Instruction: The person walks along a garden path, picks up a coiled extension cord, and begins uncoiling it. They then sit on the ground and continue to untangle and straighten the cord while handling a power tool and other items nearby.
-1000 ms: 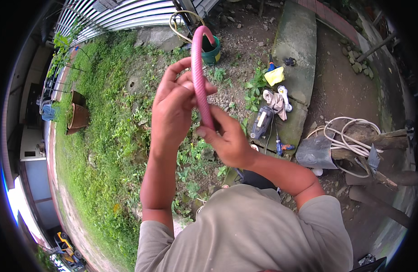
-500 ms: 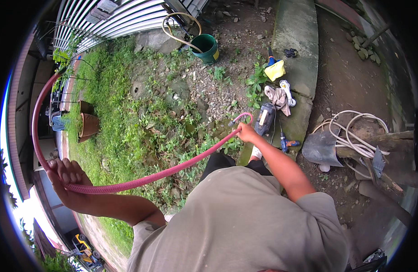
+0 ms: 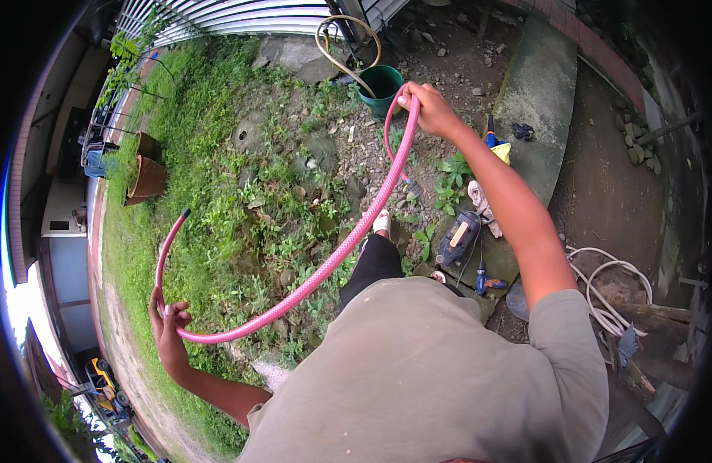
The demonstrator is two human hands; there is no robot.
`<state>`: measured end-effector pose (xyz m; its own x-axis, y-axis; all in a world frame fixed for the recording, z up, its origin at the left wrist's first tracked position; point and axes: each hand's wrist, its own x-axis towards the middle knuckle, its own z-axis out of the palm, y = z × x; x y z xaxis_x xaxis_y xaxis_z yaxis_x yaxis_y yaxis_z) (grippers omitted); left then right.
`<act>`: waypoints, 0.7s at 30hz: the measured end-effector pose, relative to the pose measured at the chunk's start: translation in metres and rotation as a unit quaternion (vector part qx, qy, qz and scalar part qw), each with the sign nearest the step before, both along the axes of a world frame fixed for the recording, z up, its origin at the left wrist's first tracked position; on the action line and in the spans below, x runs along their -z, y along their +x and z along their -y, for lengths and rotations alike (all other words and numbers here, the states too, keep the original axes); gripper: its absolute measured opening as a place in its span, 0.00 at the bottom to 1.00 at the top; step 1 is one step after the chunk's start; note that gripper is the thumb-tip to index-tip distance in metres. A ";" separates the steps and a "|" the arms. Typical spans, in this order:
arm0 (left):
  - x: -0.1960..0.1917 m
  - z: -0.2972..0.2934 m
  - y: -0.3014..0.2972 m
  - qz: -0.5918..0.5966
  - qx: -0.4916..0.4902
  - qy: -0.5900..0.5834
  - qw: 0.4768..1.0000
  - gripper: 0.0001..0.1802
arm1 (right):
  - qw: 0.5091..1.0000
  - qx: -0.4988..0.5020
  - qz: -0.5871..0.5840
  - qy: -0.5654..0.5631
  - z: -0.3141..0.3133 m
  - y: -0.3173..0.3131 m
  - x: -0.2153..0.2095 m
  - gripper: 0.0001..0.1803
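A pink braided hose (image 3: 333, 262) sags in a long curve between my two hands. My left hand (image 3: 169, 320), low at the left, is closed around it, and a short length rises above the fingers to a dark-tipped end (image 3: 186, 213). My right hand (image 3: 424, 109) grips the hose higher up, arm stretched forward, beside a green bucket (image 3: 382, 89). From that hand the other end loops down to a grey fitting (image 3: 414, 187) over the gravel.
Grass and weeds (image 3: 209, 162) cover the left ground. A concrete slab (image 3: 545, 92) runs along the right, near a dark tool case (image 3: 458, 239), a blue-orange drill (image 3: 487, 282) and a cloth (image 3: 483, 204). Pale coiled hose (image 3: 618, 270) lies far right. Clay pots (image 3: 148, 179) stand left.
My right hand has swung forward and up, bringing its end of the hose toward the bucket. My left hand has moved inward, and the dark-tipped end now shows above it. One foot has stepped forward.
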<state>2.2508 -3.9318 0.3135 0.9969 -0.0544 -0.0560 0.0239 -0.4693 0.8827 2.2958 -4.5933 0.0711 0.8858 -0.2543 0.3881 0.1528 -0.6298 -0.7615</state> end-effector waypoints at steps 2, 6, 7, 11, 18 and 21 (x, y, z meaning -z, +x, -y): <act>0.024 0.002 0.035 -0.042 0.026 -0.019 0.999 0.28 | 0.998 0.028 0.024 -0.049 0.016 0.038 -0.027 0.15; 0.087 0.009 0.123 -0.085 0.094 -0.073 0.989 0.27 | 0.986 0.044 0.122 -0.108 0.045 0.117 -0.056 0.14; 0.104 0.011 0.148 -0.113 0.106 -0.086 0.984 0.28 | 0.983 0.048 0.137 -0.116 0.053 0.137 -0.059 0.13; 0.158 0.025 0.261 -0.238 0.163 -0.214 0.933 0.41 | 0.976 0.112 0.158 -0.095 0.071 0.220 -0.043 0.14; 0.276 0.038 0.427 -0.318 0.215 0.049 0.922 0.46 | 0.976 0.189 0.104 -0.027 0.073 0.316 0.096 0.10; 0.352 0.060 0.466 -0.257 0.261 0.293 0.883 0.46 | 0.976 0.220 0.003 -0.003 0.080 0.323 0.187 0.04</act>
